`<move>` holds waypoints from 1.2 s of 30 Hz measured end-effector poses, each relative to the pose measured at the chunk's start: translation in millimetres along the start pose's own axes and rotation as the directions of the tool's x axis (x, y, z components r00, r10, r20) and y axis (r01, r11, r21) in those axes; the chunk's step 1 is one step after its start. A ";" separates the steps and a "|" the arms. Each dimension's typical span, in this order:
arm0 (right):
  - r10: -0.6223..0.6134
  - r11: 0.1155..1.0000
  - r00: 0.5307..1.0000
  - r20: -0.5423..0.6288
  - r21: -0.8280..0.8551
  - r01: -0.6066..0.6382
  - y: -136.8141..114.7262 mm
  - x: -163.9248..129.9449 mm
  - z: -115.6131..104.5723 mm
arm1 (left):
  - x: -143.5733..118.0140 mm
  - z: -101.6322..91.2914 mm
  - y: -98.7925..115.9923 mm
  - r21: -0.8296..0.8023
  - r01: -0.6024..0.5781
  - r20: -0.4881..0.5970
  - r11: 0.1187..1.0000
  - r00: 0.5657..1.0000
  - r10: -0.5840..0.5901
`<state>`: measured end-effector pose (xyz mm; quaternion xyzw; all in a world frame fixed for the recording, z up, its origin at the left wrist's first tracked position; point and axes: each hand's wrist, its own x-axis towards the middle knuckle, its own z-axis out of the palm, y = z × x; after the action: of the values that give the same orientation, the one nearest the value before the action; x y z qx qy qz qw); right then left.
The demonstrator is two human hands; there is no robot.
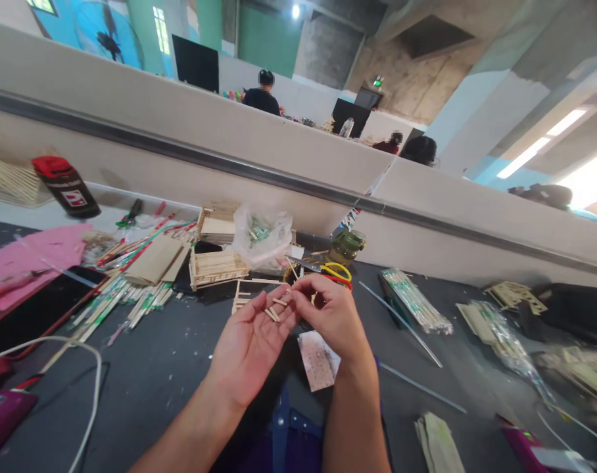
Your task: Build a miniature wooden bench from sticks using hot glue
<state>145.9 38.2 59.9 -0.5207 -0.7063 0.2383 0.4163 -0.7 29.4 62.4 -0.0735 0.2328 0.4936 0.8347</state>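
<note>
My left hand [252,341] lies palm up over the dark table [170,368], cupping several short wooden stick pieces [275,311] near its fingers. My right hand [331,315] hovers just to the right, fingertips pinched at those pieces, touching the left fingers. Behind the hands sits a small ladder-like frame of sticks [246,292] and a stick-built box [215,267]. A small speckled card [317,360] lies below the right hand.
Bundles of wrapped chopsticks [131,295] spread at the left, more packs [417,301] at the right. A plastic bag [262,236], green jar [346,244], scissors with yellow handles [335,270], a white cable [89,368] and pink cloth [37,253] crowd the table. People sit beyond the partition wall [279,157].
</note>
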 end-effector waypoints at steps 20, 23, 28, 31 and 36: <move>-0.143 0.953 0.989 -0.041 -0.276 0.126 8.0 -0.3 11.0 | 8.4 -3.1 9.0 0.029 -0.037 0.026 0.999 0.999 0.036; -0.165 0.942 0.986 -0.032 -0.302 0.148 2.4 -0.5 13.9 | 10.3 -4.0 5.0 0.061 -0.079 0.009 0.995 0.997 0.079; -0.195 0.938 0.981 -0.016 -0.295 0.182 -0.2 0.1 20.4 | 11.9 -6.3 2.9 0.067 -0.097 0.017 0.993 0.995 0.096; -0.203 0.946 0.979 -0.010 -0.261 0.194 1.6 0.5 19.7 | 12.9 -7.8 2.9 0.071 -0.104 0.020 0.992 0.994 0.103; -0.170 0.952 0.981 -0.097 -0.273 0.138 1.8 -1.2 11.6 | 12.1 -8.5 4.7 0.054 -0.093 0.022 0.994 0.996 0.092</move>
<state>137.3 38.8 51.8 -0.5281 -0.7442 0.0768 0.4017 -2.5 38.2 49.8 -0.0350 0.2412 0.5259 0.8149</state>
